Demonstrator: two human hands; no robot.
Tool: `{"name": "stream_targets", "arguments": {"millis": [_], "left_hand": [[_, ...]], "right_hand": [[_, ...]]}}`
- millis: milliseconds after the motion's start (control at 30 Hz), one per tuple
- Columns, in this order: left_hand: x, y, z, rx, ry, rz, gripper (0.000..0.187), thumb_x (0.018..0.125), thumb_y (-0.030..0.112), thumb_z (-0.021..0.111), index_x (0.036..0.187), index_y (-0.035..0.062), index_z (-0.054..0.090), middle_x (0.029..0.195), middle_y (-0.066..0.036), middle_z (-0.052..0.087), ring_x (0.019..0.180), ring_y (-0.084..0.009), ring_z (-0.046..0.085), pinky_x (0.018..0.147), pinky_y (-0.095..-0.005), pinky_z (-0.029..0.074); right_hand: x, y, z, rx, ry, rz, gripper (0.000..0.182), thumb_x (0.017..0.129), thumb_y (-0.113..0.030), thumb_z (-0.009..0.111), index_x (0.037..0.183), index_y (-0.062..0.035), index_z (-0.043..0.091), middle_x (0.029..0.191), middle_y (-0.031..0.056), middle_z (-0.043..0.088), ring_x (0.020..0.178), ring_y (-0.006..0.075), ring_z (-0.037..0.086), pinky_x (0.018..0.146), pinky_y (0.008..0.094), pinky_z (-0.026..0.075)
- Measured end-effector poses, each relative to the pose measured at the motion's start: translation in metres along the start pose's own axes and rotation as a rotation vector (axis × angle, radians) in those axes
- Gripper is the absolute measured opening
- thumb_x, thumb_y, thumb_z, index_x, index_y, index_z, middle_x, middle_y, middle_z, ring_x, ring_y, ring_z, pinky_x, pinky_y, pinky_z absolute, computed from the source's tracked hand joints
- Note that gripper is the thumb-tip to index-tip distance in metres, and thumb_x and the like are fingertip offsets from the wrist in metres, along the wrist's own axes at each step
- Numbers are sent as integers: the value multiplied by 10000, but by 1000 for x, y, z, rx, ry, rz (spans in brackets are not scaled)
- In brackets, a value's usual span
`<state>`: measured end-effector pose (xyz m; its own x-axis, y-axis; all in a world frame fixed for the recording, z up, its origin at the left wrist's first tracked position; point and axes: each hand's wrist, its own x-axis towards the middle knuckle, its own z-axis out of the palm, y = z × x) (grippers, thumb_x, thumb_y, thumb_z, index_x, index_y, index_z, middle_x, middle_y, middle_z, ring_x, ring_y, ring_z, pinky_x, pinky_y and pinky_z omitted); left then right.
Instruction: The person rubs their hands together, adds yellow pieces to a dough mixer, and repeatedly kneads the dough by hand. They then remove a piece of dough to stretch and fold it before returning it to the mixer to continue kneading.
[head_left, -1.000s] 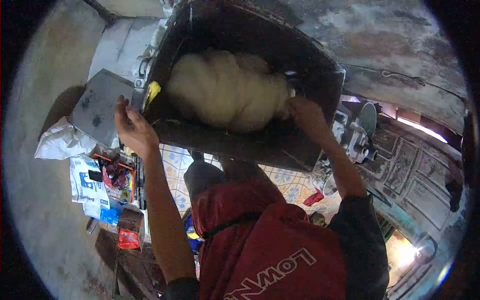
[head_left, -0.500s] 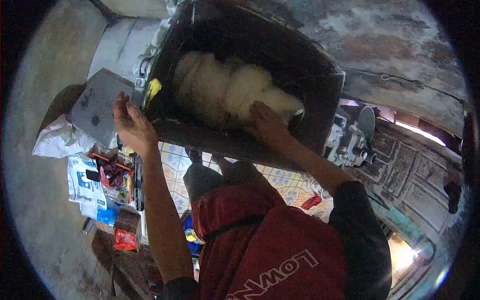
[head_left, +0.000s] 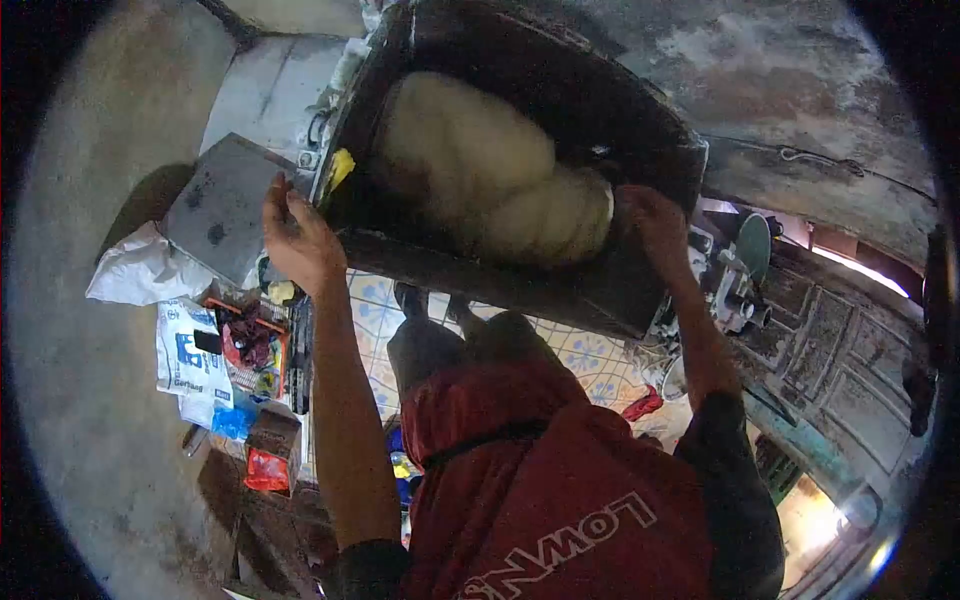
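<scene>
A large pale mass that looks like dough (head_left: 470, 160) lies in a dark, deep trough (head_left: 480, 280), its surface smeared by motion. My left hand (head_left: 303, 238) is raised beside the trough's left rim, palm up, fingers loosely apart, with nothing in it. Close to it, a yellow scrap (head_left: 341, 168) sticks to that rim. Inside the trough's right end is my right hand (head_left: 655, 230), just right of the dough and apart from it. Its fingers are stretched out and slightly bent, and I see nothing held in them.
A grey metal plate (head_left: 225, 215) leans at the left, above a white sack (head_left: 150, 270) and a shelf of small items with a red packet (head_left: 267, 469). Metal machine parts (head_left: 735, 295) stand at the trough's right end. A tiled floor (head_left: 375, 320) lies below.
My right hand has left the dough's surface and moved right, toward the trough's end. The dough has changed shape and position. My left hand keeps its pose; the view has shifted a little.
</scene>
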<state>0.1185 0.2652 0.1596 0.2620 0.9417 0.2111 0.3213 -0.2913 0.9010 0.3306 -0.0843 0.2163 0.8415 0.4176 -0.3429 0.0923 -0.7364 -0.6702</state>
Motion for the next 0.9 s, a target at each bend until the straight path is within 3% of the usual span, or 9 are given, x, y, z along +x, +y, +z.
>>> {"name": "stream_targets", "arguments": {"millis": [100,200,300,400,500,567,700,800,900], "left_hand": [[-1,10,-1,-13,-35,-119,327,915,168,496,1156,-39,572,1110,-182,614,1027,-257,579,911,-341,428],[0,0,-1,-22,-13,74,329,919,170,495,1157,-44,569,1114,-181,614,1022,-249,579,915,-335,426],[-1,5,-2,12,-24,-28,328,924,166,487,1156,-52,565,1115,-181,615,1018,-251,579,919,-337,422],[-2,0,4,-86,37,11,324,930,164,480,1151,-57,564,1109,-179,618,1018,-255,580,914,-340,424],[-1,11,-3,46,-36,1,329,931,171,480,1146,-64,562,1107,-187,616,1024,-270,580,912,-344,426],[-2,-2,-1,-55,-10,89,339,924,171,485,1148,-72,560,1105,-201,616,1021,-281,585,911,-346,428],[0,7,-4,77,-37,3,338,920,169,480,1141,-73,564,1104,-210,616,1012,-280,593,905,-347,434],[0,7,-2,16,-8,-9,338,920,172,482,1144,-65,569,1088,-208,625,987,-271,605,888,-349,447],[0,3,0,13,2,-11,336,918,180,495,1148,-52,578,1069,-192,636,958,-255,617,859,-341,464]], "right_hand": [[-1,11,18,-29,-36,-36,306,905,-277,575,1079,-35,645,999,123,676,940,221,645,817,332,487],[4,5,32,-100,-101,71,319,900,-284,578,1097,-40,635,1014,143,668,938,254,649,818,341,493],[5,0,47,-77,-54,-123,358,899,-306,573,1145,-48,605,1077,159,641,950,289,639,835,376,492],[13,-5,57,-248,-43,-257,387,903,-314,562,1193,-58,570,1160,175,599,1016,307,608,878,413,475],[15,-15,68,-301,-17,-295,401,907,-305,554,1228,-66,539,1190,182,575,1072,319,575,902,429,457],[16,-16,71,-298,-4,-306,412,903,-307,558,1242,-76,528,1191,186,572,1088,326,565,908,432,451],[21,-20,77,-308,4,-322,402,863,-270,617,1213,-80,559,1182,155,581,1036,306,584,893,401,456],[21,-43,73,-175,-128,-147,420,883,-274,590,1247,-74,524,1207,182,563,1061,333,581,915,444,455],[29,-25,83,-134,-80,-299,400,892,-253,581,1238,-62,522,1201,180,566,1032,333,594,917,449,459]]}}
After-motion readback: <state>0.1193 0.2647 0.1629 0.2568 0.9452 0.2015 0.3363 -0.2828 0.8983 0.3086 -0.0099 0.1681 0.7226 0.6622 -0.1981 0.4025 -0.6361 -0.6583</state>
